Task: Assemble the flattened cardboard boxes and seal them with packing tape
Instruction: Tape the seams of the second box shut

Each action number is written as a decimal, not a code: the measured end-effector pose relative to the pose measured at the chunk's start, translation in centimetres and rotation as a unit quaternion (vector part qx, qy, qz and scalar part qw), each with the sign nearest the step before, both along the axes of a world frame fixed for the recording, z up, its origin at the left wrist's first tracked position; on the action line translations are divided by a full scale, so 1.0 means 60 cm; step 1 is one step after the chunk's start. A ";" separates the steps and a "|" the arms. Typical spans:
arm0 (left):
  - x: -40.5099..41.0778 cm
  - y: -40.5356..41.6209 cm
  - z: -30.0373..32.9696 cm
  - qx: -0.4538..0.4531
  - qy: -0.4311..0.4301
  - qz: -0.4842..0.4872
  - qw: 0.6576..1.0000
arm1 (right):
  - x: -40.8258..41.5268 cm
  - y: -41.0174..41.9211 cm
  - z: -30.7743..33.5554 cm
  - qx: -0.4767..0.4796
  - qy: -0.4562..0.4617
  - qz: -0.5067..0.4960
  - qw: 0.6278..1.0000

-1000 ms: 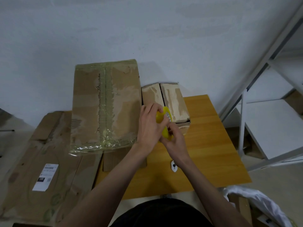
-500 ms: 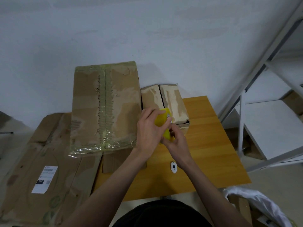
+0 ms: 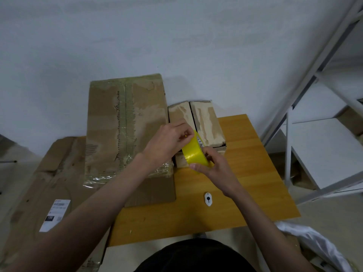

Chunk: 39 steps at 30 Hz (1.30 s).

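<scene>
At the table's (image 3: 245, 185) centre, the right hand (image 3: 218, 169) grips a yellow tape roll (image 3: 194, 153) from below while the left hand (image 3: 167, 142) pinches at its top edge, seemingly picking for the loose end. An assembled small box (image 3: 206, 122) sits just beyond at 12 o'clock, a larger taped box (image 3: 125, 122) at 10 o'clock. The tape end could tear narrow or re-stick if the pinch slips

Both forearms reach forward and converge at centre. Left hand (image 3: 167, 143) knuckles up, fingers curled, fingertips pinching at the tape roll (image 3: 194, 152) top edge. Right hand (image 3: 215, 167) cups the roll from below, thumb along its near rim, grip closed.
</scene>
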<state>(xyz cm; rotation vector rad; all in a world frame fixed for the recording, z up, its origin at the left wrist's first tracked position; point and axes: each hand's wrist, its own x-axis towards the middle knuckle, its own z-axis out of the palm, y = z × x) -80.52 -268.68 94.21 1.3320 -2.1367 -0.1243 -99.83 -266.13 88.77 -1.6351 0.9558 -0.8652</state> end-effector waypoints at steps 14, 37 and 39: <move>0.015 0.005 -0.013 0.158 0.045 -0.091 0.982 | -0.041 -0.010 0.006 0.089 0.029 0.075 0.993; -0.037 -0.025 0.003 0.327 -0.037 -0.076 0.941 | -0.040 -0.011 -0.038 0.009 0.055 0.041 0.998; -0.044 -0.034 -0.003 0.348 -0.052 -0.061 0.934 | -0.043 -0.007 -0.045 0.005 0.062 0.049 0.997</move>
